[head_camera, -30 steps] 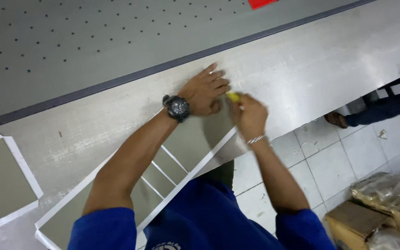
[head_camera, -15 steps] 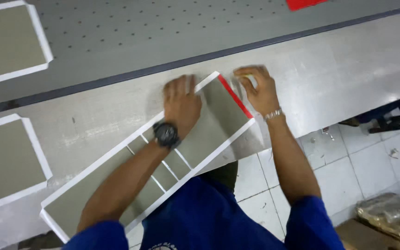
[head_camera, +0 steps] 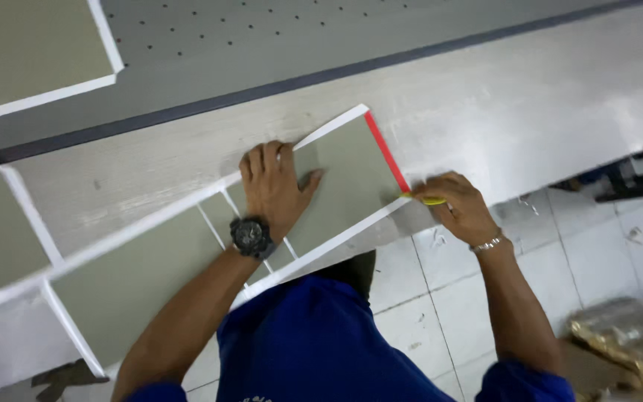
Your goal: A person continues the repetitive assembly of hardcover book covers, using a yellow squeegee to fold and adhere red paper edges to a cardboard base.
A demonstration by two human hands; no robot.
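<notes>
Grey white-framed panel (head_camera: 344, 179) flat on bench, red end strip (head_camera: 385, 151).

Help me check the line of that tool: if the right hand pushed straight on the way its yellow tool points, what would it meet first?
The right hand aims its yellow tool left at the panel's red edge strip, apparently already touching its near end.

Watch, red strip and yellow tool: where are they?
Watch (head_camera: 251, 236), head view, on its dark round face at the left wrist.
Red strip (head_camera: 385, 150), head view, midway along the panel's end edge.
Yellow tool (head_camera: 427, 199), head view, on the bit showing beside the right hand's fingers.
</notes>
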